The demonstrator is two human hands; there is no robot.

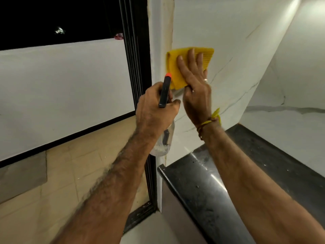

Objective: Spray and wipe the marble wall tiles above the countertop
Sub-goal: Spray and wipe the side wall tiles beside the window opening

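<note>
Above the dark desk (198, 175), a soft yellow cloth (177, 71) is pressed flat to the marble wall (228, 41) by the spread right hand (195, 85). The light, probably slippery spray bottle (164, 138) is gripped at its neck by the left hand (154, 106).

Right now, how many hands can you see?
2. The left hand grips the spray bottle near the window frame; the right hand presses the yellow cloth flat on the marble wall.

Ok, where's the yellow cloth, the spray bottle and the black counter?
yellow cloth (175, 67): head view, on its bare left part.
spray bottle (165, 90): head view, on its dark sprayer head.
black counter (197, 182): head view, on its shiny top.
</note>
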